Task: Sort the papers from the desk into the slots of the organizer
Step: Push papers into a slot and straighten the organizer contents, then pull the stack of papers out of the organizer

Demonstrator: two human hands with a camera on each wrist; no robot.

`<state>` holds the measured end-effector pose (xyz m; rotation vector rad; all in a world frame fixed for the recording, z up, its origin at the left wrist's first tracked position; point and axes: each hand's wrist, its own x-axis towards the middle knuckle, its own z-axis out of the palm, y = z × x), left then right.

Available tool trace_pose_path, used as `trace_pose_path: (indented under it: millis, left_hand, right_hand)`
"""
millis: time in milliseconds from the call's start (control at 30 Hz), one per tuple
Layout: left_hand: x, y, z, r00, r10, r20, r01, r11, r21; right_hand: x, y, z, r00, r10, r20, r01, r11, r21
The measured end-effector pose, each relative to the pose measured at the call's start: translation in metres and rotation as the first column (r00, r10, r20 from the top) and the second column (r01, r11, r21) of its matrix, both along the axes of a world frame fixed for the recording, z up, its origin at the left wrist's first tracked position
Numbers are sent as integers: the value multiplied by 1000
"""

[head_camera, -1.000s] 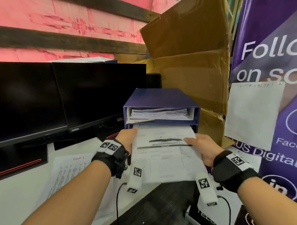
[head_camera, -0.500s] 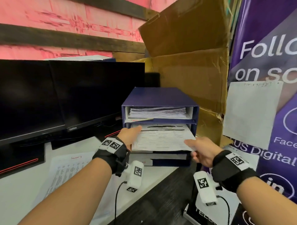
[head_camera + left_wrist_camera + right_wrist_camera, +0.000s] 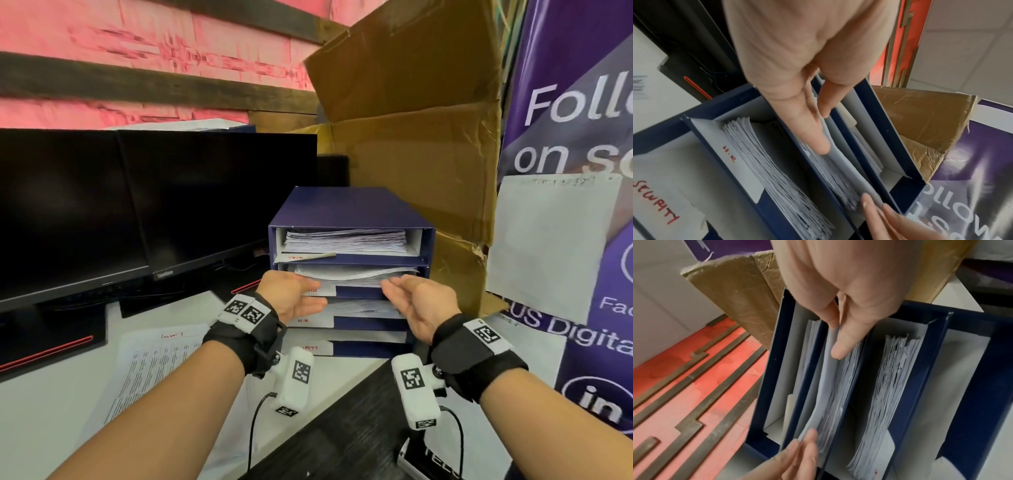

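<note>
nearest the camera, low in the head view, both forearms are reaching up toward mid-frame, each with a black wrist strap and a white tagged camera block hanging under it. the left hand [image 3: 291,296] is sitting just left of centre and the right hand [image 3: 416,305] just right of centre, palms turned toward each other, fingers straight and close together, not curled around anything. fingertips [image 3: 819,146] of the left hand are lying flat against the front edge of the papers [image 3: 356,274] in the second slot from the top, near the slot's left end. in the right wrist view the right hand's fingertips [image 3: 838,352] are touching the same stack [image 3: 838,386] at its other end. so the stack is sitting between the two hands, inside the slot, with only its front edge reaching the fingers; nothing is being pinched.

on the white desk [image 3: 41,411] at the lower left of the frame, a printed sheet [image 3: 154,370] is lying flat, partly under the left forearm.

a bit further in, the blue organizer [image 3: 349,209] is standing at centre frame. its top slot is holding a thick pile [image 3: 346,241], the slot below the hands has another pile, and the left wrist view is showing red handwritten labels on the lower slots' front tabs.

behind that, two dark monitors [image 3: 137,205] are filling the left half, a brown cardboard box [image 3: 411,120] is leaning at upper centre-right, and a purple banner [image 3: 582,102] is running down the right edge with a white sheet [image 3: 548,240] stuck on it. pink wall at the top.
</note>
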<state>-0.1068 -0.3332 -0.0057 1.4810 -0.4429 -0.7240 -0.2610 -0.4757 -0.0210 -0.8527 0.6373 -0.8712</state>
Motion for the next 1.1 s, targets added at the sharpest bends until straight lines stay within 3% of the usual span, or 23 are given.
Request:
trace_pose_path:
  millis: [333,667,833,967,1100]
  left_hand:
    - [11,-13,-3,995,49,-89,-51,998,-29]
    - [13,-16,-4,999,-27,-31,28,999,24]
    - [14,5,-1,997,-57,60,48,987,156]
    - [26,42,1,979,-97,177,31,940,340]
    - [48,87,-7,963,-81,259,-68,852,519]
  right_hand:
    - [26,-9,7,936,-43,-350,-16,986,-165]
    - [44,-17,4,783,-78,-618,-115,957,-266]
    - [43,0,6,762,-38,-646,-206,932,-298]
    - [51,38,13,686,64,-725,-450,820,-354]
    - [70,78,8,527,221,-821,-748,580,-324]
